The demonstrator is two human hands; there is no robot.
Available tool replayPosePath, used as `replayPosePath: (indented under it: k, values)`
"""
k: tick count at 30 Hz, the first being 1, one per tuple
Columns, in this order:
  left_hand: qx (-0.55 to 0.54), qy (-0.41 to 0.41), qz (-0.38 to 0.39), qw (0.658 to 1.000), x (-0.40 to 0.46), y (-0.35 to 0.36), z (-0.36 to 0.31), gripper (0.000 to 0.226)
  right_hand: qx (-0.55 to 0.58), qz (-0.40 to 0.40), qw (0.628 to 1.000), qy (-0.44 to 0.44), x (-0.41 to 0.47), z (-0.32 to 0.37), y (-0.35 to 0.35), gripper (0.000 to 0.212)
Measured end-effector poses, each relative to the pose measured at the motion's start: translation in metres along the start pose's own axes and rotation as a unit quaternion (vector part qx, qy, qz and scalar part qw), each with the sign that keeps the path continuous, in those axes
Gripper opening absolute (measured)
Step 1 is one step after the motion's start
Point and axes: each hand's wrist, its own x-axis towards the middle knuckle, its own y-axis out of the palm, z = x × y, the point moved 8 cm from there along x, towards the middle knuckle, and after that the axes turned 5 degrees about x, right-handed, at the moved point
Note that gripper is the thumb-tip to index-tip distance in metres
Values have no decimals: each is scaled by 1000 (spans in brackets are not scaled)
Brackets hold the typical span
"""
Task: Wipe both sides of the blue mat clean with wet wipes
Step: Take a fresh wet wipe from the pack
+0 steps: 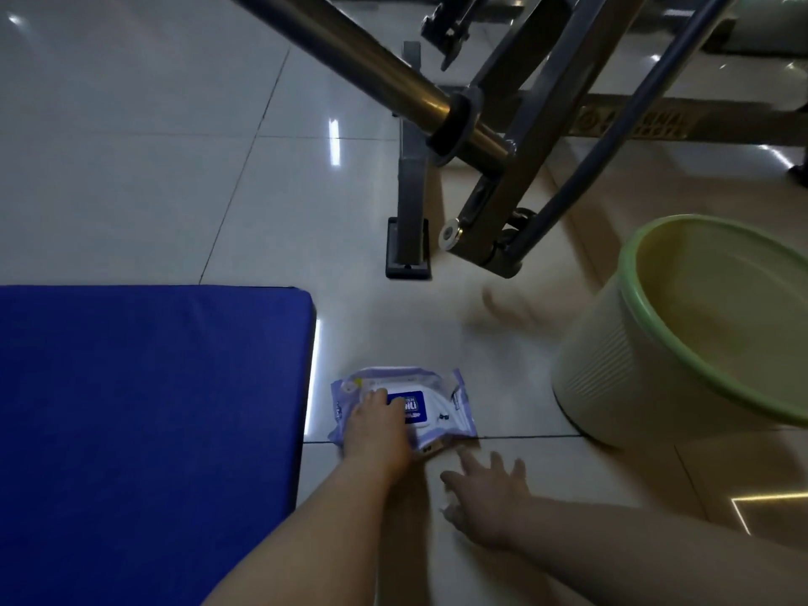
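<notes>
The blue mat [148, 430] lies flat on the tiled floor and fills the lower left of the view. Just right of its edge lies a pale purple pack of wet wipes [441, 408] with a blue label. My left hand [378, 435] rests on the pack's left half, fingers laid over the label. My right hand [485, 496] hovers over the floor just below and right of the pack, fingers spread, holding nothing.
A light green plastic bin [682, 343] stands tilted at the right, close to the pack. Grey metal gym equipment [494, 212] with a long bar [384, 67] and a floor foot [409, 251] rises behind the pack. Glossy white tiles [131, 146] stretch to the upper left.
</notes>
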Motion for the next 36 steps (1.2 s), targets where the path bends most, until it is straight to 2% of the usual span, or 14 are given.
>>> replayPosePath:
  k: [2, 4, 10, 13, 16, 20, 23, 30, 33, 36]
  values:
    - [-8, -3, 3, 1000, 1, 4, 8, 53, 57, -3, 998, 0, 10, 4, -2, 43]
    - [-9, 1, 3, 1000, 2, 5, 13, 54, 83, -38, 996, -20, 17, 12, -7, 40]
    - [18, 58, 5, 998, 15, 13, -1, 55, 48, -158, 986, -4, 13, 21, -44, 29]
    - [56, 62, 23, 996, 27, 17, -4, 64, 76, -213, 974, -19, 20, 18, -71, 22]
    - [86, 35, 44, 995, 36, 18, 1, 71, 141, -214, 966, -39, 39, 13, -76, 23]
    - [96, 10, 69, 993, 39, 22, 2, 72, 215, -201, 953, -65, 59, 12, -70, 38]
    - [118, 14, 90, 989, 43, 23, 0, 74, 242, -195, 948, -60, 70, 12, -61, 41]
    - [126, 33, 114, 985, 41, 18, -2, 69, 243, -156, 957, -22, 80, 10, -50, 72]
    - [133, 40, 80, 987, 37, 8, 2, 55, 251, -156, 955, 1, 79, 6, -53, 73]
    - [59, -10, -15, 998, 35, -12, 16, 31, 284, -165, 944, 13, 76, 3, -55, 65]
